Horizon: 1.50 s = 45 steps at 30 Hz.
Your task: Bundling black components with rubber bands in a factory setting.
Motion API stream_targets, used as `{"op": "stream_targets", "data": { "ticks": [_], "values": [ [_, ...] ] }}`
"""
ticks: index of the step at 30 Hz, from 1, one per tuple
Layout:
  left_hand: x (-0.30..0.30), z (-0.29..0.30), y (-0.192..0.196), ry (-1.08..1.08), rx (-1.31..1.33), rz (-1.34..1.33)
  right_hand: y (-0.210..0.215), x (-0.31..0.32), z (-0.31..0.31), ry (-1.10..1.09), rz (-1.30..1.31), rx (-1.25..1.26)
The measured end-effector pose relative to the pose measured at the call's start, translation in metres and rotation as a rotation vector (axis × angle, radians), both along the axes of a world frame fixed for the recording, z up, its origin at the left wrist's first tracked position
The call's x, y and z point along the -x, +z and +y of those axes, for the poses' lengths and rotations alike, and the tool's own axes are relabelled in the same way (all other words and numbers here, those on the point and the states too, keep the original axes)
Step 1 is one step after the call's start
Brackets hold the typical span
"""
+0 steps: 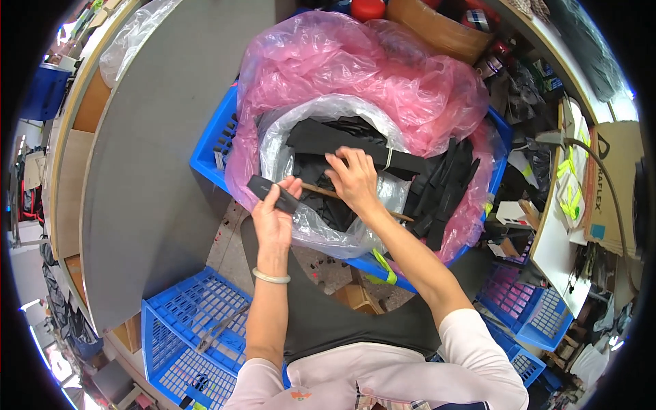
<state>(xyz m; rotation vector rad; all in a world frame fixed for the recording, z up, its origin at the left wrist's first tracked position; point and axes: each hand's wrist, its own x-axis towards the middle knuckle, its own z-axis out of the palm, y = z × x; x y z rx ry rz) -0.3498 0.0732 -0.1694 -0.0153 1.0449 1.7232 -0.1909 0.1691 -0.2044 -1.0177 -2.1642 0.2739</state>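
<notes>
My left hand (274, 216) is closed around a short, flat black fabric piece (262, 188), held over the near left rim of a lined blue crate. My right hand (356, 179) is over the middle of the crate, its fingers curled. A thin wooden stick (320, 190) runs slantwise under its palm, seemingly gripped by the lower fingers; its left end reaches close to my left hand. Beneath, black fabric strips (321, 139) lie in a clear plastic bag (275, 132), one bundle tied with a pale band. More black strips (444, 191) hang together at the right.
Pink plastic film (355, 61) bulges over the far side of the blue crate (212, 162). A grey tabletop (157, 137) stands at the left. Other blue crates (195, 307) sit low on both sides. At the right are a cardboard box (611, 184) and a metal arm (601, 164).
</notes>
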Motion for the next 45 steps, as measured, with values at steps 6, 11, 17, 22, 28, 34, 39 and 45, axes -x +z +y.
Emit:
{"op": "stream_targets", "data": {
  "ticks": [6,11,17,22,28,34,39,45],
  "values": [
    [-0.021,0.026,-0.006,-0.068,0.018,0.014,-0.029,0.010,0.060,-0.020,-0.080,0.052],
    [-0.031,0.036,-0.022,-0.153,-0.002,0.038,-0.031,0.007,0.071,0.037,0.023,0.215],
    [-0.038,0.050,-0.030,-0.008,0.033,0.042,-0.025,0.015,0.066,0.074,-0.134,-0.046],
    [-0.037,0.039,-0.031,0.017,0.049,0.031,-0.032,0.011,0.068,0.063,-0.025,0.010],
    [-0.040,0.053,-0.031,0.001,-0.002,0.010,-0.032,0.012,0.071,0.049,0.029,0.132],
    [-0.036,0.066,-0.043,0.018,-0.019,-0.027,-0.030,0.018,0.068,-0.006,0.042,0.187],
    [-0.039,0.078,-0.051,0.011,-0.014,-0.024,-0.037,0.022,0.067,-0.041,0.035,0.141],
    [-0.046,0.092,-0.064,-0.012,-0.066,0.012,-0.042,0.025,0.069,-0.205,0.450,0.259]
  ]
}}
